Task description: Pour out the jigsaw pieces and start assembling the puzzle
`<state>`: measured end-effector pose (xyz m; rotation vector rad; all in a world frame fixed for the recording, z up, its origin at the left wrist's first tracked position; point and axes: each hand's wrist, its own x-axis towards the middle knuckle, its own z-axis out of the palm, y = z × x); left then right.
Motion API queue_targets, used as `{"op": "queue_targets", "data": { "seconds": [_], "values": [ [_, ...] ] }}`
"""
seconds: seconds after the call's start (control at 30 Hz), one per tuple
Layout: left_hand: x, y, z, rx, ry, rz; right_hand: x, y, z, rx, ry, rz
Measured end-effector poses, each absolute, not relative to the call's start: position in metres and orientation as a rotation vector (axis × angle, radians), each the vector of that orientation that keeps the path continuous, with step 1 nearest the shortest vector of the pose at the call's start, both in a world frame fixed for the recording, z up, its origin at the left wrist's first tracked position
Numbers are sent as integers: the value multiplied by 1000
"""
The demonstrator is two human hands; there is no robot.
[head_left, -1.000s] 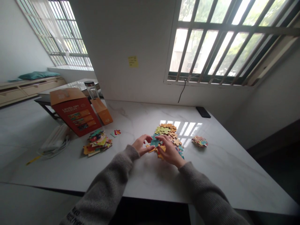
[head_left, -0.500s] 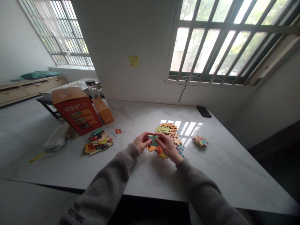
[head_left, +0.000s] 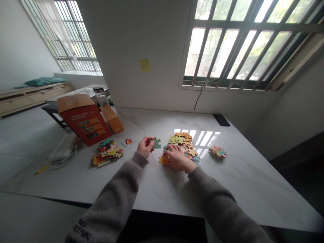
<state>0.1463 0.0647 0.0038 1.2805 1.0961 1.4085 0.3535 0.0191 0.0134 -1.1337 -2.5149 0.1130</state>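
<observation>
My left hand [head_left: 145,146] pinches a teal puzzle piece [head_left: 156,143] and holds it just above the white marble table [head_left: 141,182], left of the main heap. My right hand [head_left: 176,158] lies on the near edge of the central pile of puzzle pieces [head_left: 182,143], fingers curled over orange pieces; what they grip, if anything, is hidden. Both arms wear grey knit sleeves.
A second pile of pieces [head_left: 107,152] lies at the left, two loose pieces [head_left: 126,142] beside it, a small stack [head_left: 217,152] at the right. A red puzzle box [head_left: 83,121], orange lid [head_left: 111,118], glass jar [head_left: 100,95] and white cable [head_left: 62,152] stand at the left. A black phone [head_left: 221,119] lies far back.
Both hands held the teal piece together over the pile. Now my left hand has carried it off to the left alone, and my right hand has dropped onto the pile.
</observation>
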Motion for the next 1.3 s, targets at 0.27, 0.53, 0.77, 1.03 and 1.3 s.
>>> {"op": "queue_targets", "data": {
  "seconds": [0.27,0.53,0.77,1.03,1.3],
  "values": [
    [145,68,3,1243,1130,1422,346,18,8,-1125,-2108,617],
    [153,61,3,1261,1049,1245,366,20,23,-718,-1310,1377],
    [159,54,1,1256,956,1127,375,24,20,-628,-1205,1477],
    [165,49,-3,1288,902,1031,378,23,20,-798,-1427,1287],
    [164,49,-4,1320,893,987,376,20,24,-965,-1691,1082]
  ]
}}
